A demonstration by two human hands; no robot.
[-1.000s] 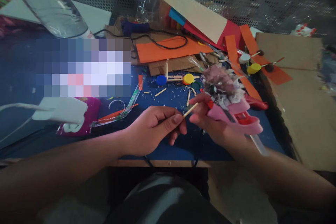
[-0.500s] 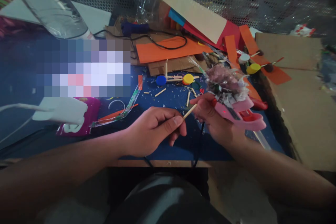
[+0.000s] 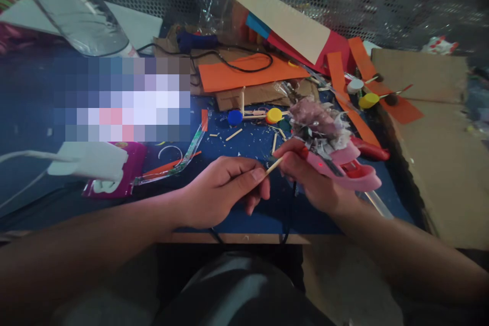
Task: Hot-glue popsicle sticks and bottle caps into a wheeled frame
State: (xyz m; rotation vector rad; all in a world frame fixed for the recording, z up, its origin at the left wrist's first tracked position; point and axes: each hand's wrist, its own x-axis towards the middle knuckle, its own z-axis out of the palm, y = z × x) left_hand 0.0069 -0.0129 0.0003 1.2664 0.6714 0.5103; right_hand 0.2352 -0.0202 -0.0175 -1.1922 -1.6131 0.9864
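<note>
My left hand (image 3: 225, 188) pinches a thin wooden stick (image 3: 274, 165) between thumb and fingers, its tip pointing up and right. My right hand (image 3: 311, 178) is closed around a pink and red glue gun (image 3: 344, 165) whose front end is covered in crumpled plastic and dried glue (image 3: 319, 122). The stick's tip touches my right hand's fingers by the gun's nozzle. Both hands hover over a blue mat (image 3: 244, 209) near the table's front edge.
Blue (image 3: 234, 116) and yellow (image 3: 274, 114) bottle caps with sticks lie behind the hands. Orange paper (image 3: 237, 74), cardboard (image 3: 431, 127), a black cable (image 3: 229, 58), a clear bottle (image 3: 72, 10) and a white charger (image 3: 89, 160) on a magenta pack surround the mat.
My right hand with the glue gun swung up and right, then came back down and left toward the stick's tip. My left hand has barely shifted.
</note>
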